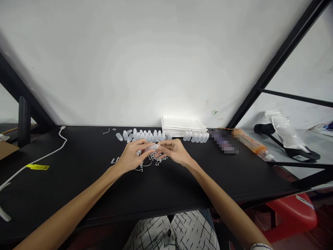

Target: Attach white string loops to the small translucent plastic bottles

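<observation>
Over the black table, my left hand (134,154) holds a small translucent plastic bottle (152,147) between thumb and fingers, lying on its side with its narrow end to the right. The fingers of my right hand (174,150) pinch at that narrow end; any small part between them is too small to make out. Below and behind both hands lies a loose pile of thin white bent tubes (157,160). Similar small bottles (142,134) stand in a cluster just beyond, a few tipped over at its left side.
Another row of small bottles (196,137) stands at the right, before a stack of white trays (183,126) by the wall. Farther right lie a blurred purple packet (223,141) and an orange-labelled tube (251,142). A white cable (49,158) with a yellow tag runs along the left.
</observation>
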Available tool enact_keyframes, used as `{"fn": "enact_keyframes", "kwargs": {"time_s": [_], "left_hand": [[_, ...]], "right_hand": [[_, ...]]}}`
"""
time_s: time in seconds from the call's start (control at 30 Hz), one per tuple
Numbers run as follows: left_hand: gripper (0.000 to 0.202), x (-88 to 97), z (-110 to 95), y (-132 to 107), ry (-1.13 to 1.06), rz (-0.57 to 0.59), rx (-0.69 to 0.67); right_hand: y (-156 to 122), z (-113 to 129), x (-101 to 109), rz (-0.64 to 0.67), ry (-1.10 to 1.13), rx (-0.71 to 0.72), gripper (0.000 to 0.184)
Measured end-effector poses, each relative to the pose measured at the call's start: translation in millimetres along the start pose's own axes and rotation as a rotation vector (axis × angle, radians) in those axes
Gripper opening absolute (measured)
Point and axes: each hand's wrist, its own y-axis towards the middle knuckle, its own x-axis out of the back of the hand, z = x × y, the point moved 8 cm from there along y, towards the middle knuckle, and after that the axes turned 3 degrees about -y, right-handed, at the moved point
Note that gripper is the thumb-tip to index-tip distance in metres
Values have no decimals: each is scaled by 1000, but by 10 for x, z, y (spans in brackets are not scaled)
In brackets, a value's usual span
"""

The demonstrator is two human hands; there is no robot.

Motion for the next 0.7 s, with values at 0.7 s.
{"fn": "enact_keyframes", "kwargs": {"time_s": [0.7], "left_hand": [[30,-52,21,-24,295,51,64]], "right_hand": [[9,103,57,-73,-152,73,36]]}}
